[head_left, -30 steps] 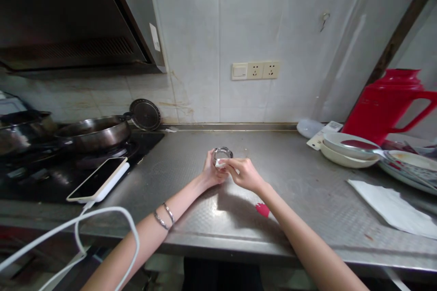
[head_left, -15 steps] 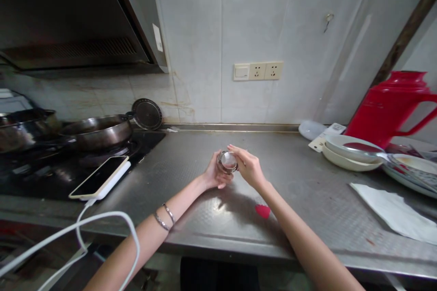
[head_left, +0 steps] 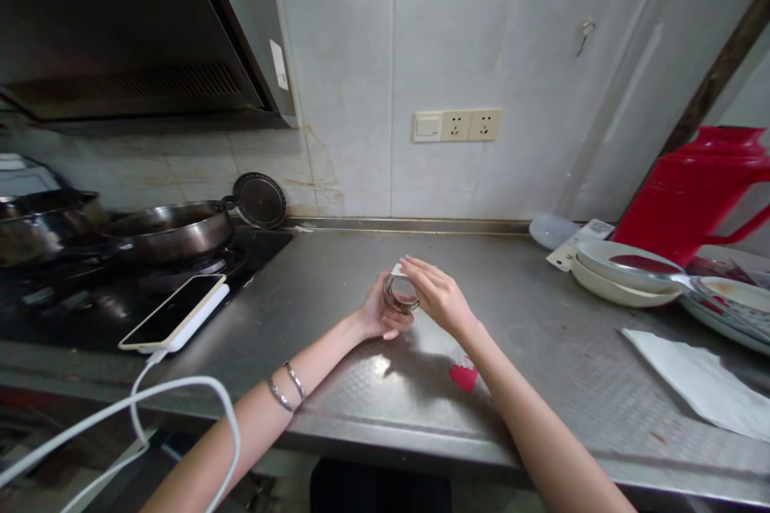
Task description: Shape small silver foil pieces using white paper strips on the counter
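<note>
My left hand [head_left: 380, 311] is closed around a small, round, shiny object with a silvery rim [head_left: 402, 303]. It looks like a little metal or glass cup, held tilted above the counter. My right hand [head_left: 440, 293] meets it from the other side, fingers pressed together over the rim. A small white piece, perhaps tissue or paper [head_left: 397, 268], sticks out at the fingertips of my right hand. A flat red piece [head_left: 463, 376] lies on the counter beside my right forearm.
On the left, a pan [head_left: 172, 232] sits on the black stove, and a phone on a white power bank [head_left: 174, 311] trails a white cable. To the right are stacked bowls [head_left: 629, 284], a red thermos jug [head_left: 691, 192] and a white paper sheet [head_left: 701, 385].
My right fingers have shifted slightly at the rim. The white piece, earlier seen within the round opening, now shows at its upper edge. The view has moved a little.
</note>
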Demonstrator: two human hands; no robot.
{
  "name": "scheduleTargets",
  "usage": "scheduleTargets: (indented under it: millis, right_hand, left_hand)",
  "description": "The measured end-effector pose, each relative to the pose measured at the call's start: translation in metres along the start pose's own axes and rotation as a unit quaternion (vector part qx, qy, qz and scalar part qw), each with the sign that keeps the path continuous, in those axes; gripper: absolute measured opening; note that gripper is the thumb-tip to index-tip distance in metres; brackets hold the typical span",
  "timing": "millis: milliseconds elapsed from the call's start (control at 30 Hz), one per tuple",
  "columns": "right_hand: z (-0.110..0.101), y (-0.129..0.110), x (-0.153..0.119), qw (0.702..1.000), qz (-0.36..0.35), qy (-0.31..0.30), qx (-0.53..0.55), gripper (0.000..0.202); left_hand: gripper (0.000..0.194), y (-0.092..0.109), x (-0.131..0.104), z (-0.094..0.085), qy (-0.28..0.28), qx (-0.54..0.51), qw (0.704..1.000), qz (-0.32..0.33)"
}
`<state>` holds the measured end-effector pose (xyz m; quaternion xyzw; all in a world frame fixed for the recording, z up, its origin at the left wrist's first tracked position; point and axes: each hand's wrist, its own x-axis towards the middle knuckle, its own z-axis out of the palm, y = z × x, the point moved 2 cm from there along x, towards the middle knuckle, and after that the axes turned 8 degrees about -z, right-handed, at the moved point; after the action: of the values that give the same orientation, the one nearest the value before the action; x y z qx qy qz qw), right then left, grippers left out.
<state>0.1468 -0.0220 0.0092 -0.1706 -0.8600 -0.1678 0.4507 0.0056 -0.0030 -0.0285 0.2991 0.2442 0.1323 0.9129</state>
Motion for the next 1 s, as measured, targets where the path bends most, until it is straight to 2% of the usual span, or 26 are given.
scheduleTargets:
  millis: [200, 367, 500, 600, 700, 833, 900, 1000]
  right_hand:
    - [0.002, -0.001, 0.000, 1.000, 0.004, -0.023, 0.015, 0.035]
    - [0.003, -0.004, 0.001, 0.998, 0.047, -0.043, 0.018, 0.029]
    - [0.004, -0.010, 0.000, 0.993, 0.093, -0.067, 0.025, 0.025]
    - [0.006, -0.012, 0.000, 0.981, 0.160, -0.073, 0.079, 0.026]
    - [0.011, -0.009, 0.001, 0.943, 0.266, -0.028, 0.198, 0.032]
    - [0.014, 0.007, -0.002, 0.833, 0.406, 0.078, 0.366, 0.040]
    - [0.013, 0.018, -0.006, 0.794, 0.451, 0.132, 0.386, 0.044]
    - [0.010, 0.033, -0.015, 0.761, 0.493, 0.200, 0.371, 0.046]
  left_hand:
    - [0.070, 0.003, -0.001, -0.002, -0.001, -0.046, 0.998, 0.039]
    - [0.070, 0.004, 0.001, -0.007, 0.039, -0.069, 0.994, 0.072]
    - [0.071, 0.007, 0.003, -0.013, 0.063, -0.084, 0.987, 0.119]
    - [0.069, 0.009, 0.003, -0.018, 0.085, -0.091, 0.978, 0.166]
    - [0.067, 0.010, 0.003, -0.022, 0.124, -0.084, 0.969, 0.198]
    - [0.072, 0.013, 0.002, -0.024, 0.122, -0.068, 0.967, 0.214]
    - [0.075, 0.015, -0.001, -0.025, 0.119, -0.071, 0.968, 0.209]
    - [0.077, 0.018, -0.004, -0.026, 0.133, -0.089, 0.965, 0.206]
